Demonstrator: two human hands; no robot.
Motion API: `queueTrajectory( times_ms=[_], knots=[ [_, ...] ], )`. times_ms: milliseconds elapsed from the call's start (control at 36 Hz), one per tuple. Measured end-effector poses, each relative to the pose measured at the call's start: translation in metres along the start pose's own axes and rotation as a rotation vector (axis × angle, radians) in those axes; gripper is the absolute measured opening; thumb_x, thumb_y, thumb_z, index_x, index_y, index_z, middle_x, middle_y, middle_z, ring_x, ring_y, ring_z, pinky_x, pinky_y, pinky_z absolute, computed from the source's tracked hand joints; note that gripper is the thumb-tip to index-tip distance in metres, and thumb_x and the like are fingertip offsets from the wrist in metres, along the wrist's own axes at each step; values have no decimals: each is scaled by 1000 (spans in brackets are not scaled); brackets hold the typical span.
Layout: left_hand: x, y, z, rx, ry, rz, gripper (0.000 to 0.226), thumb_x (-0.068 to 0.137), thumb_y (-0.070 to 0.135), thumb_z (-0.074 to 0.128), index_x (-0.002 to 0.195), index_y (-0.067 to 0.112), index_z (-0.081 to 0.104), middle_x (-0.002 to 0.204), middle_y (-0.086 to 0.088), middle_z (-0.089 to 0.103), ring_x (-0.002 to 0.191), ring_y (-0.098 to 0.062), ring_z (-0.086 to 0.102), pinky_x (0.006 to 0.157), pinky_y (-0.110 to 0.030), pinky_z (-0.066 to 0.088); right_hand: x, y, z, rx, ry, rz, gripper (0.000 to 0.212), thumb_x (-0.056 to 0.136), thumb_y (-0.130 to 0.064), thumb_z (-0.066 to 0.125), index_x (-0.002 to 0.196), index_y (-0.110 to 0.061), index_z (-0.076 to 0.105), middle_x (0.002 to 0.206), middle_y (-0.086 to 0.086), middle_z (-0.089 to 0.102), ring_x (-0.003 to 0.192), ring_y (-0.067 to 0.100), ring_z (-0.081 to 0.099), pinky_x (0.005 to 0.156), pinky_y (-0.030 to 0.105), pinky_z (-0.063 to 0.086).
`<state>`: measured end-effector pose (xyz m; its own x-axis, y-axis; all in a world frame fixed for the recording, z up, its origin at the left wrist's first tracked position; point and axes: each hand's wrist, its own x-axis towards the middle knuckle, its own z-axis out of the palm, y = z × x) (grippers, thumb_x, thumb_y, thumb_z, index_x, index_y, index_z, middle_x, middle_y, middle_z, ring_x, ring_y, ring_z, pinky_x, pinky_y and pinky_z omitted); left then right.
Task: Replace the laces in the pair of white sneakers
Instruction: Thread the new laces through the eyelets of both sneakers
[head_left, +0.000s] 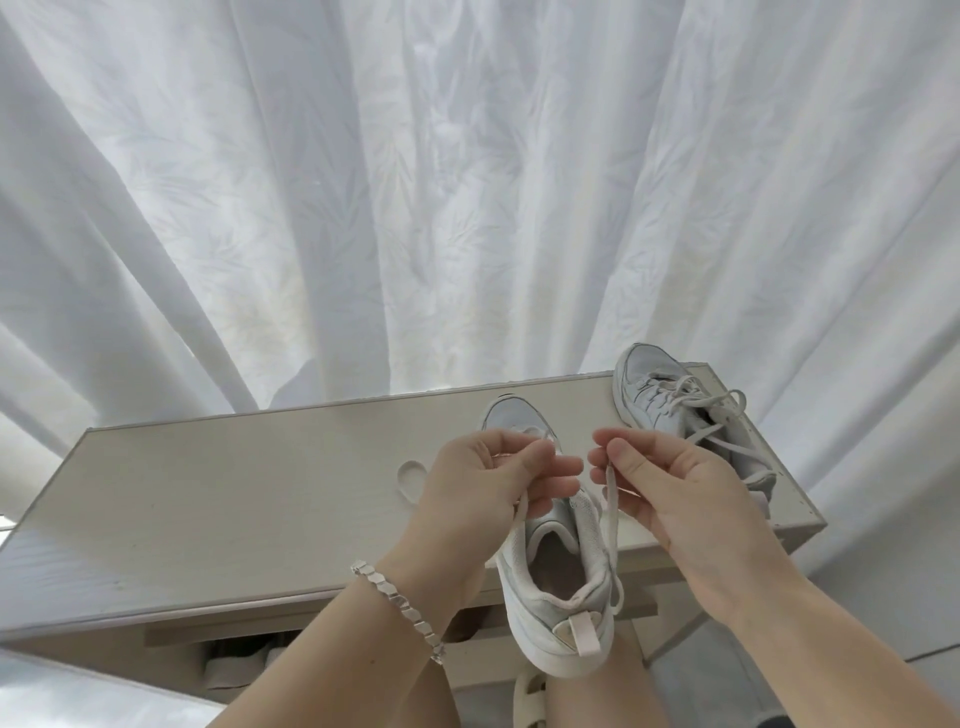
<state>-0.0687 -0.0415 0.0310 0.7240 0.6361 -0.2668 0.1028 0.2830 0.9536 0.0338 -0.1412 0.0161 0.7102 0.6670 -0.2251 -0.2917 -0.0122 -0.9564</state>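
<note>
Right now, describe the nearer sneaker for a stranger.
Find the pale table before the white curtain. At its near edge sits a white sneaker, heel toward the camera. Unlike the far sneaker, the left hand and right hand hold its lace.

hands (592, 483) pinch lace (610, 525) | near sneaker (556, 582) | table (234, 488)

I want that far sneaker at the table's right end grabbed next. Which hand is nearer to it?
Right. The right hand sits just left of and in front of the far sneaker; the left hand is further left, over the near sneaker. Both pinch the lace.
</note>
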Motion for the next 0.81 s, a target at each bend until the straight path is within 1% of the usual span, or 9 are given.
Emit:
queueTrajectory(
  times_ms=[111, 194, 250, 306, 361, 444, 583, 667, 806],
  knots=[
    [-3, -5, 4, 59, 61, 37, 13, 84, 11, 66, 71, 10, 66, 61, -1, 68, 50, -8, 60, 57, -21, 49, -1, 3, 0, -50, 11, -20, 14, 86, -13, 61, 79, -21, 71, 67, -8, 69, 62, -4, 61, 69, 23, 43],
    [-6, -10, 9, -9, 109, 19, 14, 82, 10, 69, 68, 11, 71, 53, 2, 62, 48, -6, 55, 56, -20, 49, -3, 4, 2, 17, -15, 11, 11, 83, -12, 62, 82, -18, 71, 63, -6, 67, 57, -2, 58, 62, 20, 45],
    [-7, -11, 12, -62, 131, -9, 14, 84, 9, 66, 73, 10, 73, 54, 3, 62, 50, -5, 56, 58, -17, 51, -5, 5, 3, 48, -29, 14, 10, 78, -11, 64, 85, -15, 71, 64, -4, 67, 58, 2, 57, 60, 17, 48],
    [-8, -14, 14, -96, 141, -38, 16, 87, 6, 62, 77, 12, 73, 58, 3, 65, 53, -4, 59, 63, -18, 53, -6, 7, 4, 44, -33, 2, 17, 72, -13, 67, 88, -15, 71, 70, -1, 70, 67, 8, 60, 69, 20, 52],
    [-10, -15, 15, -116, 142, -51, 18, 88, 2, 60, 81, 13, 72, 63, 2, 69, 59, -4, 64, 68, -20, 55, -7, 8, 4, 36, -25, -6, 19, 73, -12, 68, 91, -16, 71, 75, 1, 72, 73, 11, 64, 74, 22, 54],
    [-13, -16, 15, -113, 157, -19, 13, 83, 3, 65, 84, 14, 72, 72, 0, 73, 69, -7, 69, 73, -22, 56, -9, 9, 4, 64, -10, -9, 16, 77, -8, 66, 90, -16, 71, 76, 3, 73, 72, 10, 65, 70, 18, 56],
    [-18, -16, 15, -105, 191, 37, 15, 76, 2, 71, 70, 15, 73, 67, -2, 72, 64, -10, 69, 59, -15, 53, -13, 10, 7, 106, -1, -23, 19, 78, -2, 65, 91, -15, 70, 74, 2, 72, 68, 8, 66, 64, 14, 53],
    [-18, -19, 14, -28, 193, 41, 23, 76, 7, 73, 57, 21, 73, 63, -1, 71, 60, -8, 66, 60, -17, 54, -14, 10, 8, 114, 4, -33, 18, 79, -1, 65, 89, -15, 71, 73, 1, 73, 68, 7, 66, 63, 13, 52],
    [-20, -19, 16, 65, 152, 74, 11, 78, 11, 73, 67, 14, 72, 57, 0, 68, 47, -2, 56, 52, -13, 48, -15, 9, 9, 107, 4, -38, 17, 78, -1, 66, 83, -16, 72, 72, 0, 73, 66, 5, 67, 64, 13, 53]
  ],
)
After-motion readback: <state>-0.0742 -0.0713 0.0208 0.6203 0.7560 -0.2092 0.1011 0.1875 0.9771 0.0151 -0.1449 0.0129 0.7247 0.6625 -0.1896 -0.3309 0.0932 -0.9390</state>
